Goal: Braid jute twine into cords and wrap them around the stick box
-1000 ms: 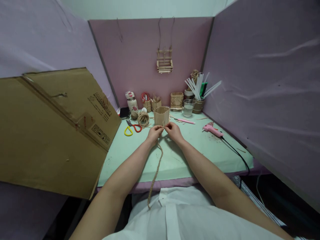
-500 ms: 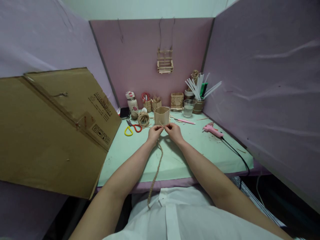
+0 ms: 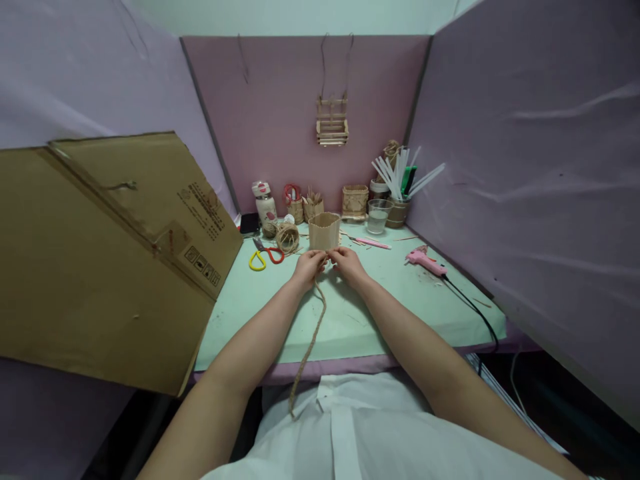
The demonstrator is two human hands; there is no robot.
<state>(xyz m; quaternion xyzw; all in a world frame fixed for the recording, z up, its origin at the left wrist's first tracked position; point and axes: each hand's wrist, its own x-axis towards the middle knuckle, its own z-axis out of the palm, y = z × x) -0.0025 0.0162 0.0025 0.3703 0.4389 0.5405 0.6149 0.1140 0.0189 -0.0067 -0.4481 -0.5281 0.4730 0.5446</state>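
Note:
A braided twine cord (image 3: 313, 337) runs from between my hands down over the table's front edge onto my lap. My left hand (image 3: 309, 268) is closed on the cord's upper end. Close beside it, my right hand (image 3: 347, 264) pinches at the same end, its fingertips nearly meeting the left ones. The strands between the fingers are mostly hidden. Just behind both hands stands a light wooden container (image 3: 324, 232) with an uneven rim, upright on the table.
Scissors (image 3: 267, 254) and a twine roll (image 3: 287, 237) lie to the left. A pink glue gun (image 3: 426, 261) with a black cable lies right. Behind are a pink craft knife (image 3: 373, 243) and a cup of water (image 3: 377, 217). A large cardboard sheet (image 3: 115, 267) leans at left.
My fingers have shifted slightly at the cord's end, the left hand turning a little. The cord's hanging tail has swung slightly left.

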